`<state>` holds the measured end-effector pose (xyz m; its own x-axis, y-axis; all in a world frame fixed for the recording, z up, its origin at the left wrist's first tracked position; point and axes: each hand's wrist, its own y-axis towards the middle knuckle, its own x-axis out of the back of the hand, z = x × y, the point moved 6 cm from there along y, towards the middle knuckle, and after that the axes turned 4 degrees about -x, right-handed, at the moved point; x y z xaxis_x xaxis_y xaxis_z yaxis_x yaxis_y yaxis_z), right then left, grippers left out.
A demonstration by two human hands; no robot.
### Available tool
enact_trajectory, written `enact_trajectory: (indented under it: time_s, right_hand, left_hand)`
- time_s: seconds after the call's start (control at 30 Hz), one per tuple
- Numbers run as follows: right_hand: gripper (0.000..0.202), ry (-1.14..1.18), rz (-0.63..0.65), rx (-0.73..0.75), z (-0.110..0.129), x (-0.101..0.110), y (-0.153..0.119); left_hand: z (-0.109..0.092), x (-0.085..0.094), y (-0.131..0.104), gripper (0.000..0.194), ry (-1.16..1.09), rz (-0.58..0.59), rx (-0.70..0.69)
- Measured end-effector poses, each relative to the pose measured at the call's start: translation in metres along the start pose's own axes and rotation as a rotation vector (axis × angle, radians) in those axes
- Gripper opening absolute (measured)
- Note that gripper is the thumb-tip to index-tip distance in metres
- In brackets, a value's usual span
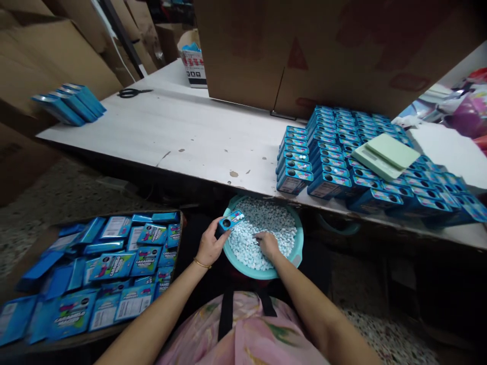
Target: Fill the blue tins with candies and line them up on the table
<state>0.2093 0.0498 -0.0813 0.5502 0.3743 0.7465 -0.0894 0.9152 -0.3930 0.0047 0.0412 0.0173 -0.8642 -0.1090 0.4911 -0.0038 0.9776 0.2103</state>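
My left hand [210, 245] grips a small blue candy box [232, 220], tilted over the left rim of a turquoise basin [298, 249]. The box's narrow printed face, with a dark round spot, is turned up. White and pale blue candies [246, 249] fill the basin. Down among them is my right hand [269, 245], its fingers curled together; something small and dark shows at the fingertips, too little to name. Left of me, a carton [180, 223] is heaped with blue candy boxes [113, 264], some flattened or lying at angles.
Rows of upright blue boxes [330, 183] stand on the white table [213, 137], a pale green scale [387, 156] resting on them. Behind rises a large cardboard box [258, 56]. Black scissors [131, 93] and several blue boxes [72, 104] lie at the far left.
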Motion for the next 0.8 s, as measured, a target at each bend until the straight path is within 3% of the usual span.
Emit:
enact_trajectory:
  time_s: [0.07,0.17,0.27,0.37,0.47,0.57,0.67,0.8]
  right_hand:
    - [0.025,0.163,0.024,0.026,-0.007,0.0,0.004]
    - [0.026,0.28,0.05,0.066,-0.018,0.016,0.001]
    - [0.027,0.312,0.036,0.115,-0.017,0.048,-0.011]
    - [0.026,0.291,0.003,0.209,0.002,0.089,-0.027]
    - [0.026,0.118,-0.009,0.276,0.032,0.124,-0.042]
    - [0.028,-0.229,-0.01,0.269,0.061,0.144,-0.054]
    - [0.027,-0.527,-0.011,0.248,0.085,0.151,-0.062]
    - [0.021,-0.672,-0.002,0.275,0.111,0.151,-0.069]
  left_hand:
    - [-0.001,0.004,0.001,0.037,-0.006,-0.021,0.001]
    - [0.001,0.009,0.003,0.038,0.004,-0.044,0.006]
    - [0.005,0.007,0.004,0.038,0.017,-0.045,0.007]
    - [0.003,-0.004,0.004,0.038,0.036,-0.011,-0.013]
    - [-0.006,-0.019,0.003,0.04,0.057,0.042,-0.071]
    - [-0.014,-0.031,0.002,0.045,0.08,0.079,-0.146]
    - [-0.017,-0.039,0.0,0.048,0.116,0.115,-0.203]
    - [-0.014,-0.043,-0.001,0.049,0.138,0.138,-0.214]
